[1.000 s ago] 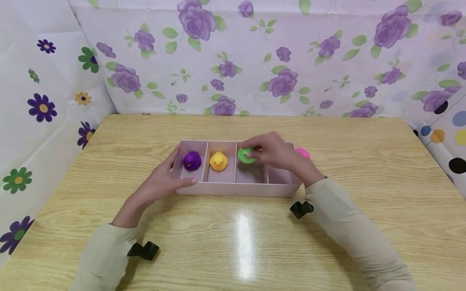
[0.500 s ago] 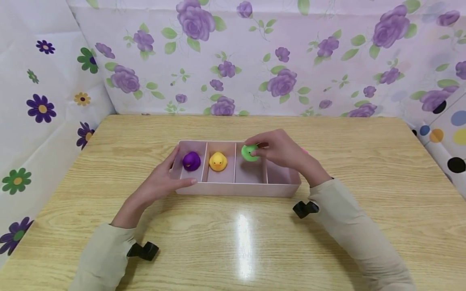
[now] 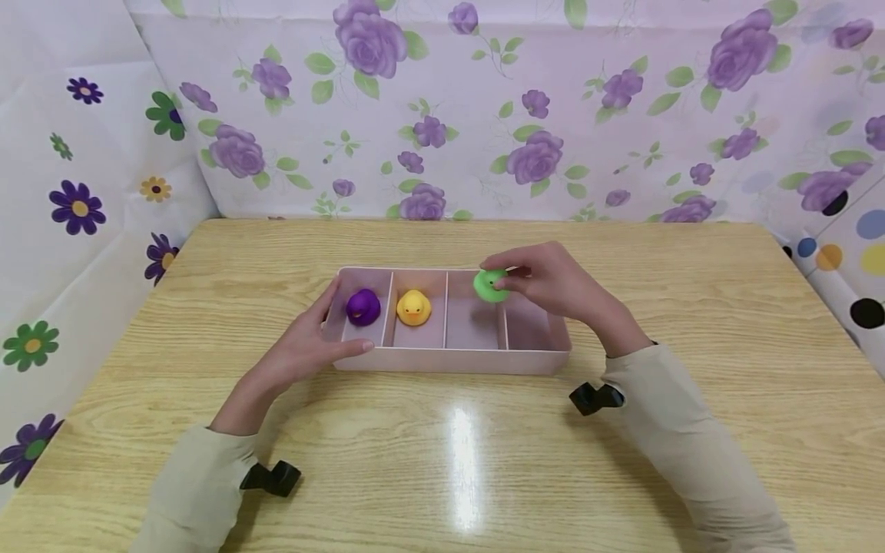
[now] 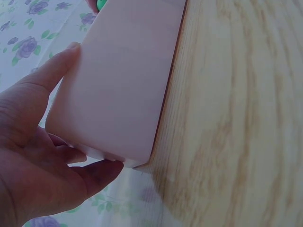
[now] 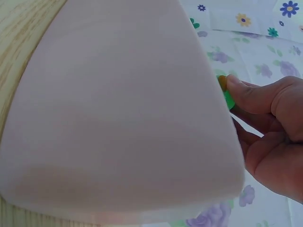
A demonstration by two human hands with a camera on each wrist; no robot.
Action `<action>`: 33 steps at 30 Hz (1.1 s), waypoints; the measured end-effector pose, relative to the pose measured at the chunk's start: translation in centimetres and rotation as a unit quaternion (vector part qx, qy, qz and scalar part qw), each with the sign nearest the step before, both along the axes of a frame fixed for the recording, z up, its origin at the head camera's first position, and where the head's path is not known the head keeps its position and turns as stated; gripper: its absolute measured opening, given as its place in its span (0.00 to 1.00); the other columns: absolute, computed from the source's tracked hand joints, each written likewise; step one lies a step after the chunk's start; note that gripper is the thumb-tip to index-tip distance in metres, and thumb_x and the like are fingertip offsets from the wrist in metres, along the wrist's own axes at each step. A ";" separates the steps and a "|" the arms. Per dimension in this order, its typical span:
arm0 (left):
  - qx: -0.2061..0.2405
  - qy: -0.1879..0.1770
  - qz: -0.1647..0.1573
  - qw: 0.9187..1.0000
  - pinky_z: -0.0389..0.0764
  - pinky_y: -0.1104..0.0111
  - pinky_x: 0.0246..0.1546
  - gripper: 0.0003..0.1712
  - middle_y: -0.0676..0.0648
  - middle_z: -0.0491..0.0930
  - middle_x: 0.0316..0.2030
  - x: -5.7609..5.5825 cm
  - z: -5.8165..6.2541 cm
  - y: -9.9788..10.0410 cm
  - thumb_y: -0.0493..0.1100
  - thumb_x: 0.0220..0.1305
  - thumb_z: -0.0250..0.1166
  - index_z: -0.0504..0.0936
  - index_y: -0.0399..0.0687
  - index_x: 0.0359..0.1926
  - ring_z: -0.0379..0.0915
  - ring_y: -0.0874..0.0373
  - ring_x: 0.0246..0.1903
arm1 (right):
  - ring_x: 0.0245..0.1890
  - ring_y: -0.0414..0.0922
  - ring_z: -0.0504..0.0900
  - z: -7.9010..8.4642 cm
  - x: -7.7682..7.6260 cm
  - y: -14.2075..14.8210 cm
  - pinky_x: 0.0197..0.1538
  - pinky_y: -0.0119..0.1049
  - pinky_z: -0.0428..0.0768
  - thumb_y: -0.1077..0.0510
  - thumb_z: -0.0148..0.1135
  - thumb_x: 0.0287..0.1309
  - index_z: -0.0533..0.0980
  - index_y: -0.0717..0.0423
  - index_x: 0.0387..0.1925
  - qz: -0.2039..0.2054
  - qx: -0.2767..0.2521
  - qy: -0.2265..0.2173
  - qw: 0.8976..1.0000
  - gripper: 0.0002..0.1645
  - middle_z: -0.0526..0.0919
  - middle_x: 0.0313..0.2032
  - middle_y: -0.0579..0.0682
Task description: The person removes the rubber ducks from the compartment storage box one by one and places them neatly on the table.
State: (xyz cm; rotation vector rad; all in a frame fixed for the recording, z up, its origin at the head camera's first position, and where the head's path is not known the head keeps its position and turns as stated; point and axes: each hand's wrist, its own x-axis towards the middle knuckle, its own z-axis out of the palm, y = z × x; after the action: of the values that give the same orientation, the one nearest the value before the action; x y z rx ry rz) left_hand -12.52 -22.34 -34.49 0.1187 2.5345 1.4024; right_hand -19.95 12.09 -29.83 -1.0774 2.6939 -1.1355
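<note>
A pale pink divided box (image 3: pixel 452 359) lies lengthwise on the table. My left hand (image 3: pixel 304 346) grips its left end, thumb along the front rim and fingers round the side; the left wrist view shows those fingers against the box's end wall (image 4: pixel 113 85). In the leftmost compartment sits a purple rubber duck (image 3: pixel 363 307). A yellow rubber duck (image 3: pixel 413 308) occupies the one beside it. My right hand (image 3: pixel 546 280) pinches a green rubber duck (image 3: pixel 489 286) over the divider between the two right compartments. From the right wrist, the box wall hides most of that green duck (image 5: pixel 229 99).
The wooden table (image 3: pixel 373 461) extends on all sides of the box. Behind it rises a wall covering (image 3: pixel 470 107) with purple flowers, and another flowered sheet (image 3: pixel 83 307) borders the left. Black straps with small blocks (image 3: pixel 596 398) are on both sleeves.
My right hand has lifted the green duck slightly and carried it right, from the third compartment to above the divider. The pink object behind that hand has gone out of sight. My left hand stays put.
</note>
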 end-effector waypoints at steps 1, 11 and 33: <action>0.000 0.000 0.000 1.000 0.43 0.39 0.71 0.67 0.38 0.37 0.78 0.0 0.0 0.0 0.50 0.57 0.75 0.33 0.49 0.80 0.32 0.39 0.76 | 0.47 0.52 0.85 0.0 0.0 0.1 0.50 0.45 0.83 0.72 0.68 0.57 0.84 0.66 0.49 -0.001 0.001 -0.002 1.000 0.17 0.87 0.47 0.58; 0.002 -0.003 0.001 1.000 0.43 0.39 0.71 0.67 0.38 0.36 0.78 0.0 0.0 0.0 0.49 0.57 0.75 0.33 0.48 0.80 0.32 0.38 0.76 | 0.47 0.54 0.86 0.1 0.3 1.1 0.51 0.44 0.83 0.72 0.68 0.56 0.84 0.66 0.49 -0.016 -0.001 -0.016 1.000 0.17 0.86 0.47 0.59; 0.001 -0.003 0.001 1.000 0.43 0.39 0.71 0.67 0.38 0.37 0.78 0.0 0.0 0.1 0.49 0.57 0.75 0.33 0.49 0.80 0.32 0.38 0.76 | 0.44 0.51 0.86 0.5 0.7 4.2 0.48 0.44 0.84 0.70 0.70 0.56 0.85 0.62 0.48 -0.056 0.021 -0.020 0.998 0.16 0.87 0.45 0.57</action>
State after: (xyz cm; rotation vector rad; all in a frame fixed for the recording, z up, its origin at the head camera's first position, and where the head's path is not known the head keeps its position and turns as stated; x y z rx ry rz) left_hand -12.52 -22.24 -34.54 0.1116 2.5292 1.4028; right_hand -19.22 16.24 -29.32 -0.8986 2.7637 -1.0976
